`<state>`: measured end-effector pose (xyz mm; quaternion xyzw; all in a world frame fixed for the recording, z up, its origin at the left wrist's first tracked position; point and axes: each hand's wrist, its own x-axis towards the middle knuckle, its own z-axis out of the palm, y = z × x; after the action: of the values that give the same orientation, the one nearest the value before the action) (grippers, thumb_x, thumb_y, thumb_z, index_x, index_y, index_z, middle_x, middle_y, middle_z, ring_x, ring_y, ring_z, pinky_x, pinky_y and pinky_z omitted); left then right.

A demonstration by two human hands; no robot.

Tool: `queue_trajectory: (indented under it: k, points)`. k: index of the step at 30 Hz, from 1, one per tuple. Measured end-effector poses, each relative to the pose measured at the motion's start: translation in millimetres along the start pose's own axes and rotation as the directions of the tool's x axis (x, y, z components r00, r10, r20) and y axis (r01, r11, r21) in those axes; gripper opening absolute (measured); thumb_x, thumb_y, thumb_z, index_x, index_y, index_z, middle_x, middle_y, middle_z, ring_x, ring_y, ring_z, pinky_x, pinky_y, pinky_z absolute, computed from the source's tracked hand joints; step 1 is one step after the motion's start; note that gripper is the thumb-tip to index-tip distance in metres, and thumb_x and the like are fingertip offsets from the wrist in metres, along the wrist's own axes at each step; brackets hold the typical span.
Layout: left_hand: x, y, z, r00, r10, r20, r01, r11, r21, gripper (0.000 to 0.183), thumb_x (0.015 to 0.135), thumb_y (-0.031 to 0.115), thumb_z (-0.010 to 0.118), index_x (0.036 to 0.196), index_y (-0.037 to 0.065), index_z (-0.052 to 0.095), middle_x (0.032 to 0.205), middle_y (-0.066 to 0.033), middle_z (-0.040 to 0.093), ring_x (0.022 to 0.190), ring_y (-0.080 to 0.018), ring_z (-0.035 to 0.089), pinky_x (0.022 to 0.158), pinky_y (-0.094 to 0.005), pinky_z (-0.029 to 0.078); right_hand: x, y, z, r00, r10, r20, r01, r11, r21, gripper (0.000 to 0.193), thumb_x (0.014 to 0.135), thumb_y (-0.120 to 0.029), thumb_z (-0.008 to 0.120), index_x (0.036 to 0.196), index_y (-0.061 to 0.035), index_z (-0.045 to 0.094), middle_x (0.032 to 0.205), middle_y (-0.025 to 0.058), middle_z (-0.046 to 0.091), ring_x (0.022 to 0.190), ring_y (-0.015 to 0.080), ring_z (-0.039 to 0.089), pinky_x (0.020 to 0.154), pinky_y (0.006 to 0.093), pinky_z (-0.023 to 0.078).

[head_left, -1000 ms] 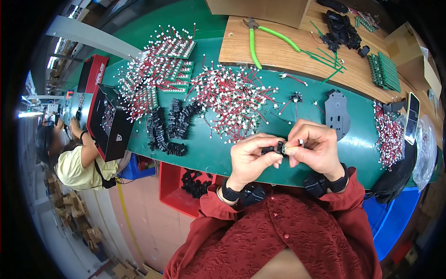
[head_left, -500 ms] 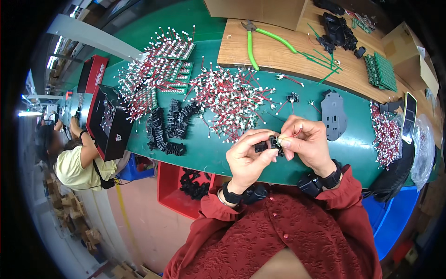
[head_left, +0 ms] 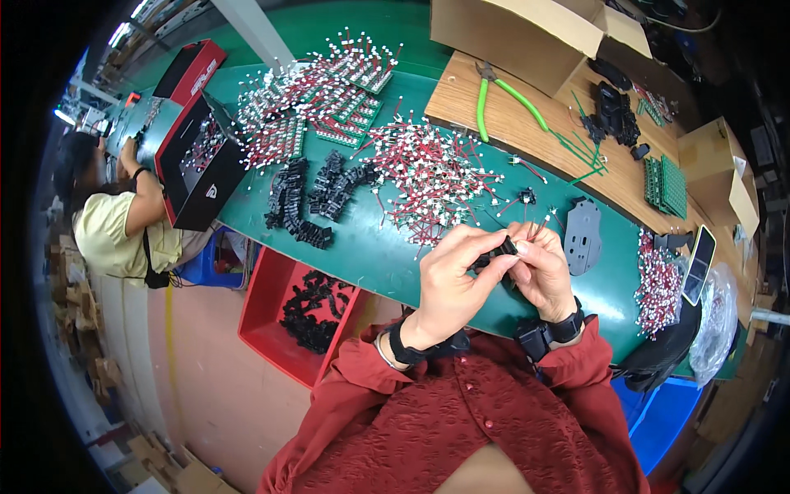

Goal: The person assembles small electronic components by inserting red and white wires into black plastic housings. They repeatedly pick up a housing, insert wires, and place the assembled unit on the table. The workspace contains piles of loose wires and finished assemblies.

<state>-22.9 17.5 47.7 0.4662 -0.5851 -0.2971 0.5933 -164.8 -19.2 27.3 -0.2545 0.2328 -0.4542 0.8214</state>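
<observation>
Mid-frame, my left hand (head_left: 453, 278) and right hand (head_left: 541, 269) are gripping a black part (head_left: 508, 246), now covering more; handling seems unfinished.

Head cam: left of your two side-by-side fisheyes, upright, unmirrored, looking down from your head. Your left hand (head_left: 451, 280) and right hand (head_left: 541, 276) sit close in, just right of centre; your forearms (head_left: 362, 362) enter from below. Green bench (head_left: 370, 257) crosses the view, slanting down rightward. Field reaches a co-worker (head_left: 115, 239) far left, floor (head_left: 210, 370) lower left.
</observation>
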Motion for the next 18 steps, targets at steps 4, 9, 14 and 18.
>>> queue_trajectory:
  k: [4,9,14,18]
  points:
    - [4.5,11.7,-2.5,1.000,-0.005,0.022,0.003,0.996,0.090,0.027,0.066,0.001,0.071,0.091,0.000,0.063,0.076,-0.0086,0.059,0.064,-0.0138,0.058,0.054,-0.0228,0.047,-1.0,-1.3,2.6,0.999,-0.033,0.017,0.034,0.998,-0.055,0.007,0.078,-0.006,0.059,0.078,0.0003,0.055,0.078,0.0072,0.055,0.046,0.0066,0.046,0.040,0.0175,0.036]
    - [12.1,14.9,7.2,0.999,0.032,-0.014,-0.030,0.994,0.103,0.025,0.065,0.004,0.071,0.089,-0.001,0.064,0.078,-0.0091,0.060,0.066,-0.0152,0.059,0.056,-0.0237,0.047,0.6,1.6,-7.7,0.992,0.048,0.118,-0.074,0.971,0.226,0.011,0.080,-0.009,0.056,0.081,-0.0001,0.050,0.073,0.0077,0.053,0.045,0.0051,0.045,0.039,0.0184,0.035]
    - [19.8,10.1,15.0,0.999,-0.026,0.026,0.024,0.997,0.071,0.031,0.066,0.004,0.071,0.094,-0.003,0.062,0.084,-0.0094,0.059,0.074,-0.0130,0.058,0.061,-0.0224,0.048,2.2,3.3,-16.6,0.980,0.160,0.115,-0.197,0.762,0.616,0.022,0.081,-0.002,0.051,0.102,0.0059,0.049,0.087,0.0195,0.058,0.048,0.0063,0.049,0.041,0.0148,0.043]
    - [20.7,5.4,18.3,0.986,-0.131,0.102,0.134,0.991,-0.014,0.034,0.070,0.004,0.070,0.100,-0.005,0.059,0.091,-0.0090,0.055,0.077,-0.0104,0.056,0.064,-0.0212,0.049,1.9,2.9,-20.7,0.975,0.190,0.113,-0.214,0.682,0.700,0.019,0.082,-0.003,0.052,0.099,0.0062,0.050,0.087,0.0196,0.058,0.049,0.0066,0.050,0.042,0.0149,0.044]
